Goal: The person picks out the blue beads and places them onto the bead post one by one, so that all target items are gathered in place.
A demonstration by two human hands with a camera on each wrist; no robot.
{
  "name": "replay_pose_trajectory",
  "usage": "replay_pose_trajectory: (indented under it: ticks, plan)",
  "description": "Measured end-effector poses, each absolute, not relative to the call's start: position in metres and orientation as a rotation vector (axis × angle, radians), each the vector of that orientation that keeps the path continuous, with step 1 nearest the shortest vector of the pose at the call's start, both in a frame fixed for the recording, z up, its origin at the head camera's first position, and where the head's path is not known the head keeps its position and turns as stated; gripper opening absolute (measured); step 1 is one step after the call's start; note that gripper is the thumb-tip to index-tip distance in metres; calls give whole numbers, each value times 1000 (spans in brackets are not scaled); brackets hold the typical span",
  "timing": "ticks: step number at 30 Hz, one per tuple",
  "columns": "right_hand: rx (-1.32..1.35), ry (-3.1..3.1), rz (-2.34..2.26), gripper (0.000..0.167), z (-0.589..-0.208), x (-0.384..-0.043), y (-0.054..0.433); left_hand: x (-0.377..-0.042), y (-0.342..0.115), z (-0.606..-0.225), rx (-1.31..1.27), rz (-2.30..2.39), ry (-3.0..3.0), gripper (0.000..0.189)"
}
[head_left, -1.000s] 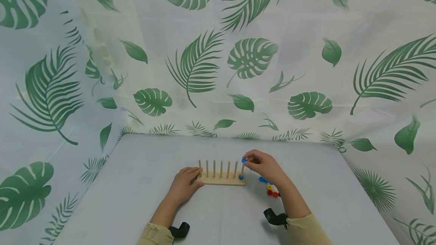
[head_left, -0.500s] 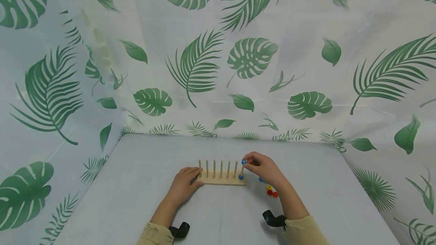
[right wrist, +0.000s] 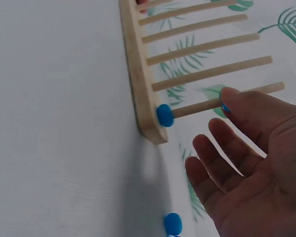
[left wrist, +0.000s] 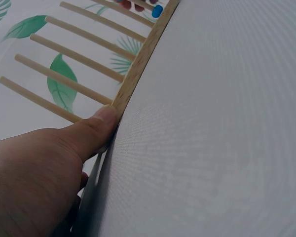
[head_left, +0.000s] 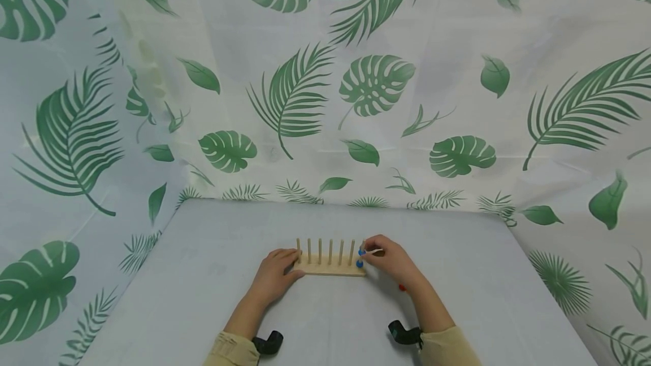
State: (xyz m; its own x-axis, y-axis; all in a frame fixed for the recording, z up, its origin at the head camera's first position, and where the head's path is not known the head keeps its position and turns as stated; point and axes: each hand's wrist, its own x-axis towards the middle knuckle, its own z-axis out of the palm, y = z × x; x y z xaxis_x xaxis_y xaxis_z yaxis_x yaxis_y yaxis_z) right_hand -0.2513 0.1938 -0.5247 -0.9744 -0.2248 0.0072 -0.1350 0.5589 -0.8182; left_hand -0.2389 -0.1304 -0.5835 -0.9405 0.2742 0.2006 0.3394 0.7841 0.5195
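A wooden peg rack point(head_left: 330, 269) with a row of upright pegs stands on the table. My left hand point(head_left: 276, 275) grips its left end, the thumb on the base's front edge in the left wrist view. At the other end, my right hand point(head_left: 390, 260) pinches a blue bead point(right wrist: 225, 104) between thumb and fingers. That bead is threaded on the rightmost peg, partway down, and mostly covered by the thumb in the right wrist view. Another blue bead point(right wrist: 165, 115) sits at the foot of the same peg. The other pegs are bare.
Right of the rack, a red bead point(head_left: 402, 287) shows beside the right forearm, which hides part of that area. A loose blue bead point(right wrist: 173, 224) lies near the rack's end. Black wrist cameras point(head_left: 405, 333) stick out from both wrists. Leaf-patterned cloth point(head_left: 376, 151) hangs behind the table.
My right hand has moved down along the rightmost peg, and the pinched blue bead has gone from its top to partway down. The forearm now covers more loose beads. The left hand stays put.
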Motion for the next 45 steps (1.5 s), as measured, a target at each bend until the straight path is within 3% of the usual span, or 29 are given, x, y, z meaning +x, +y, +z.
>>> replay_pose_trajectory:
  ticks: [15,45]
  plan:
    - [-235,2654,-1377,21,-545,-253,193,-239,-131,-584,-484,-876,-2857,56]
    - [-302,2723,-1256,19,-551,-257,200,-241,-133,-585,-532,-852,-2833,56]
